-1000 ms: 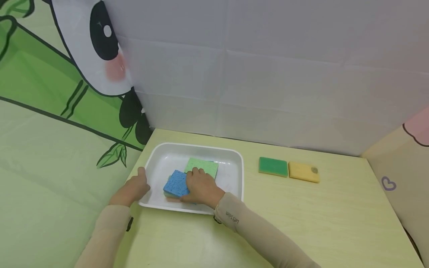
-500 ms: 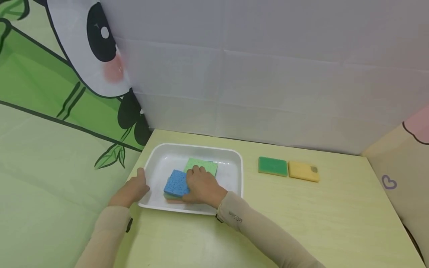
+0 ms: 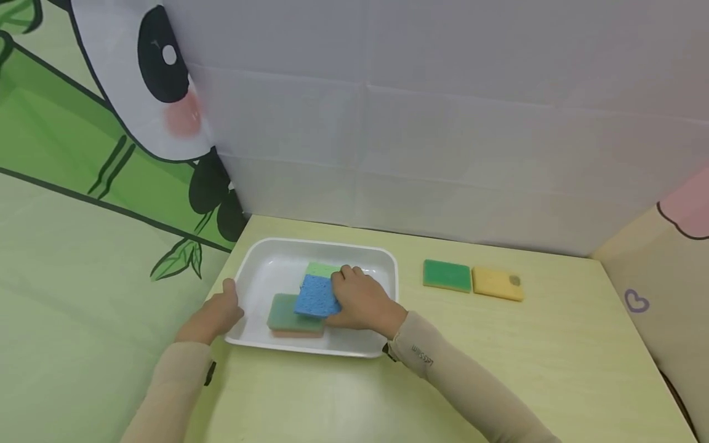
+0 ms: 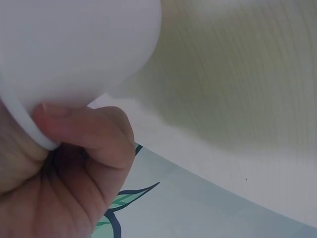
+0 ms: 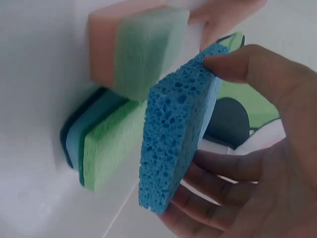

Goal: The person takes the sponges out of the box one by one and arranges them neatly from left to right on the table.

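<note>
My right hand [image 3: 365,301] holds a porous blue sponge [image 3: 318,296] by its edges, thumb on one side and fingers on the other, above the white tray [image 3: 260,338]. The right wrist view shows the blue sponge [image 5: 173,129] lifted away from the others. In the tray lies a sponge with a grey-green top and pinkish-orange base [image 3: 285,314]. Behind it a light green sponge [image 5: 106,153] rests on a blue one [image 5: 74,144], partly hidden in the head view. My left hand [image 3: 218,314] grips the tray's left rim, its fingers curled around it [image 4: 94,144].
To the right of the tray, a dark green sponge [image 3: 446,275] and a yellow sponge [image 3: 497,283] with a dark round spot lie side by side on the pale wooden table [image 3: 471,357]. A white wall covering [image 3: 443,154] rises behind the table's back edge.
My right hand has lifted the blue sponge off the grey-green and orange one and moved it to the right, uncovering that sponge. The left hand keeps its place on the rim.
</note>
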Motion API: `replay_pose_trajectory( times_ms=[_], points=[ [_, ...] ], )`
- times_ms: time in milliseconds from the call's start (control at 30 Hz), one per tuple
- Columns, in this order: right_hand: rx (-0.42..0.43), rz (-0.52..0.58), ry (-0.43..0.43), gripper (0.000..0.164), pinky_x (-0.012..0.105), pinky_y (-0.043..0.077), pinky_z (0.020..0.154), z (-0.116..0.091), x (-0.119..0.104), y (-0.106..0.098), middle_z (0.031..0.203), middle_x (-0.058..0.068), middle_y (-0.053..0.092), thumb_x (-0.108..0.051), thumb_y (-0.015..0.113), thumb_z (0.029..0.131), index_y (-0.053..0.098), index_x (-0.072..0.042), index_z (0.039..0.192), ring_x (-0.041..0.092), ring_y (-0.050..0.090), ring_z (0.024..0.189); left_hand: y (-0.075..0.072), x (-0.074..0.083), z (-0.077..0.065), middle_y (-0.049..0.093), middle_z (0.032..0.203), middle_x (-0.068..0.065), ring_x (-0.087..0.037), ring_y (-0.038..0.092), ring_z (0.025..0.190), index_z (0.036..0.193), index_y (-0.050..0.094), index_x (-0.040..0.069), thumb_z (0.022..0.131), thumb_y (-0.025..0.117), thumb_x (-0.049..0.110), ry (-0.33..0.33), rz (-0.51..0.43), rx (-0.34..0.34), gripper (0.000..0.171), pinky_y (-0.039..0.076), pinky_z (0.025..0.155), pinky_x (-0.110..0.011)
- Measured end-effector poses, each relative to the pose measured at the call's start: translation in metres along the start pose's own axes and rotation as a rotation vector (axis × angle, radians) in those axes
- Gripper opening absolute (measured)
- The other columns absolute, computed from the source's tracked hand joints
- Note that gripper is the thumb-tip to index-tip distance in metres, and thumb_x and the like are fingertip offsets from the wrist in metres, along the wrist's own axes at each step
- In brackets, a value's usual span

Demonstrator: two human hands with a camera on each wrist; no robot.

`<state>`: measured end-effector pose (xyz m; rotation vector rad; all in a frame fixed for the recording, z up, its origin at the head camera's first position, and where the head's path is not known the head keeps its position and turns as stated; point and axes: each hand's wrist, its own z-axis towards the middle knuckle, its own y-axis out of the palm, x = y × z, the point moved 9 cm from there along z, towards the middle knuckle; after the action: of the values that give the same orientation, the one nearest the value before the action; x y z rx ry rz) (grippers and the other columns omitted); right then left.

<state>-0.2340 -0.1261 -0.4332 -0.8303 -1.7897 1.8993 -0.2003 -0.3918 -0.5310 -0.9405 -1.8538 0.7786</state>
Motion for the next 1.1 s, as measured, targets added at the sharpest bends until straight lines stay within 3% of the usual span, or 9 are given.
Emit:
replay_pose_trajectory(
  times_ms=[300, 600, 933, 1100],
  points=[
    [0.008, 0.051, -0.08, 0.074, 0.034, 0.048, 0.086, -0.023, 0.047, -0.021, 0.12, 0.011, 0.054, -0.038, 0.076, 0.078, 0.052, 0.003, 0.134, 0.021, 0.051, 0.101, 0.003, 0.003, 0.0, 0.057, 0.093, -0.026, -0.031, 0.059, 0.077, 0.132, 0.012, -0.008, 0.096, 0.048, 0.007, -0.023, -0.014, -0.008, 0.053, 0.048, 0.072, -0.047],
    [-0.015, 0.205, -0.118, 0.077, 0.037, 0.048, 0.09, -0.056, 0.112, -0.022, 0.128, 0.012, 0.051, -0.033, 0.078, 0.076, 0.049, 0.003, 0.138, 0.022, 0.049, 0.108, 0.006, 0.009, 0.0, 0.057, 0.095, -0.027, -0.031, 0.06, 0.077, 0.134, 0.01, -0.008, 0.096, 0.048, 0.008, -0.034, -0.036, -0.004, 0.056, 0.049, 0.072, -0.046],
    [-0.013, 0.205, -0.009, 0.076, 0.038, 0.049, 0.088, -0.105, 0.177, -0.021, 0.132, 0.009, 0.048, -0.036, 0.078, 0.078, 0.049, -0.002, 0.139, 0.02, 0.051, 0.109, 0.006, 0.011, -0.001, 0.059, 0.095, -0.028, -0.03, 0.06, 0.077, 0.139, 0.006, -0.011, 0.096, 0.047, 0.008, -0.028, -0.039, -0.004, 0.063, 0.049, 0.073, -0.047],
    [0.003, 0.187, 0.025, 0.077, 0.041, 0.049, 0.086, -0.13, 0.207, -0.019, 0.129, 0.013, 0.049, -0.033, 0.08, 0.077, 0.048, 0.001, 0.139, 0.022, 0.051, 0.107, 0.005, 0.014, -0.001, 0.058, 0.095, -0.029, -0.031, 0.061, 0.077, 0.136, 0.009, -0.011, 0.096, 0.048, 0.007, -0.021, -0.031, 0.006, 0.059, 0.05, 0.073, -0.048]
  ],
)
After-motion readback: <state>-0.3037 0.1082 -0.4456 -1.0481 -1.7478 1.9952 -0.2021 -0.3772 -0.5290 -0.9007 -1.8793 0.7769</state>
